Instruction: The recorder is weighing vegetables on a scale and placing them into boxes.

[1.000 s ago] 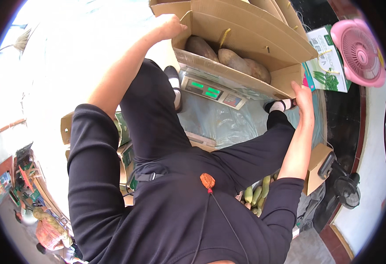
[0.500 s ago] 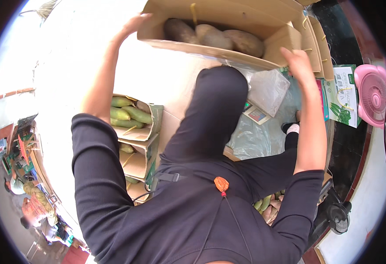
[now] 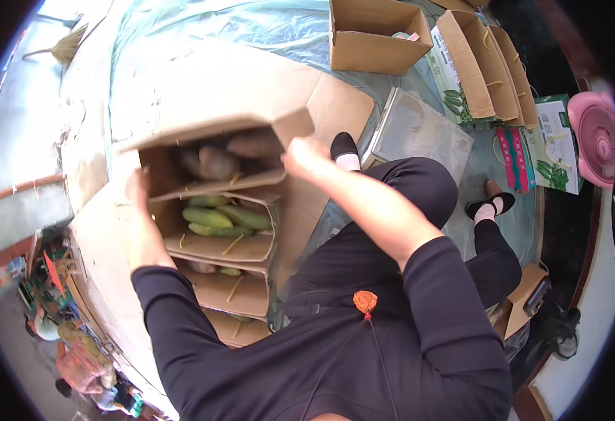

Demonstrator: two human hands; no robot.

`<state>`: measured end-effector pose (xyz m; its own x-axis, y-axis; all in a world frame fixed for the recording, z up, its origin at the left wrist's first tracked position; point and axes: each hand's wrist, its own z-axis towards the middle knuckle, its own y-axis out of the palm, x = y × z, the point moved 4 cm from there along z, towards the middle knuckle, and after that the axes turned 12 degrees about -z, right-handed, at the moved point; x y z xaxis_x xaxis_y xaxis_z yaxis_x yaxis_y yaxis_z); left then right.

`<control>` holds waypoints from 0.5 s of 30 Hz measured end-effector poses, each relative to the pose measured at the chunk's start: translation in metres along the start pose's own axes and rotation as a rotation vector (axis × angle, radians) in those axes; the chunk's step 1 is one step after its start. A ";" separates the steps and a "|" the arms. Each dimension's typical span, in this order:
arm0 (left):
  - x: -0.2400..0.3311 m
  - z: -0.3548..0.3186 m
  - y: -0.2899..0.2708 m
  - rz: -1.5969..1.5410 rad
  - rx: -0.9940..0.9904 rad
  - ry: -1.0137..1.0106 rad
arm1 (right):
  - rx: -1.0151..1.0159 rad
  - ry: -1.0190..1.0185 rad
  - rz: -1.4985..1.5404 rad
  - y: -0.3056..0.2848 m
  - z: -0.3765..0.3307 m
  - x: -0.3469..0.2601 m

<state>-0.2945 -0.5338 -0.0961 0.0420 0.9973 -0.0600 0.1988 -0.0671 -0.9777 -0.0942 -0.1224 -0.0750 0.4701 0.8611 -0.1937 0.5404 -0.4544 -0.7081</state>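
Note:
My left hand (image 3: pixel 137 186) grips the left end of an open cardboard box (image 3: pixel 216 188), and my right hand (image 3: pixel 303 157) is closed on its right end below a raised flap. Inside lie several large, brown, oblong roots (image 3: pixel 217 163), blurred by motion. The box is at the far end of a row of open cartons at my left, right beside a carton (image 3: pixel 230 247) of long green radishes (image 3: pixel 212 217). Whether it rests on the floor or hangs just above it, I cannot tell.
Two more cartons (image 3: pixel 241 295) continue the row toward me. A cardboard box (image 3: pixel 377 52) with a small item inside stands far ahead. Upright cartons (image 3: pixel 479 70), a clear plastic bin (image 3: pixel 426 130) and a pink fan (image 3: pixel 595 140) are at the right. People (image 3: pixel 86 365) are at lower left.
The box of brown roots has moved from far ahead to my left, against the row of radish cartons, with both hands on it. My body has turned left.

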 end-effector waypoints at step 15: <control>0.018 -0.046 0.024 -0.206 0.280 -0.196 | 0.220 -0.428 0.119 -0.109 -0.044 0.022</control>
<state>-0.2441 -0.5184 -0.1118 -0.1638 0.9776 0.1325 -0.0920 0.1186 -0.9887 -0.1123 -0.0637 0.0282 0.1658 0.8435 -0.5109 0.3183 -0.5361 -0.7818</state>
